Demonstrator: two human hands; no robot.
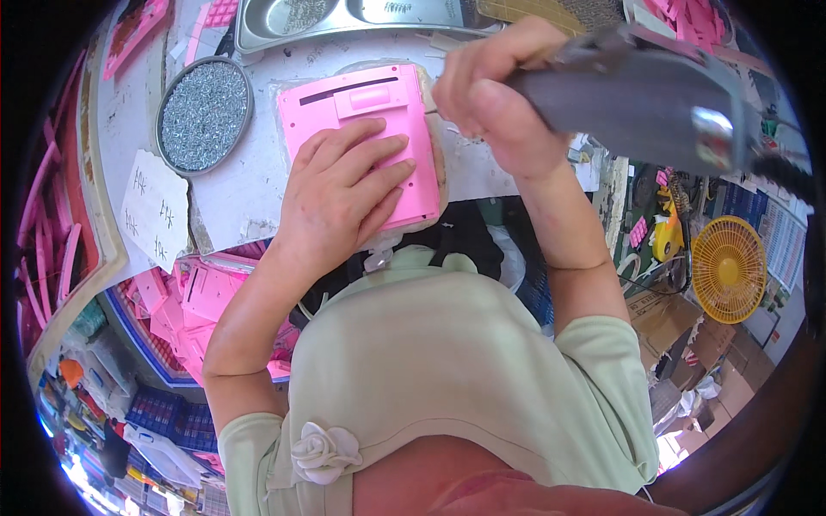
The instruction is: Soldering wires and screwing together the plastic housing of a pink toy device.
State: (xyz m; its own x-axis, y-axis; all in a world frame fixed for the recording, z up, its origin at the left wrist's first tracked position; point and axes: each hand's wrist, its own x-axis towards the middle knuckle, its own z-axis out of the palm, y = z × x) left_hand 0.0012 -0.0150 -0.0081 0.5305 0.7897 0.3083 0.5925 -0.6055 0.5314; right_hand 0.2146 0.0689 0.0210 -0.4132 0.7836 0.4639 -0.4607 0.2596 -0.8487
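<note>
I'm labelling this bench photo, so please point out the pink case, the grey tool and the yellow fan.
Pink case (314, 115): head view, upper left of its face.
Grey tool (637, 105): head view, middle of its body.
Yellow fan (729, 267): head view, its hub.

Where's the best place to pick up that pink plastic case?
Probably by the left edge of the pink case, coming from the person's left: that straight side is bare beyond the left hand, while the right hand and grey tool crowd the right.
</note>
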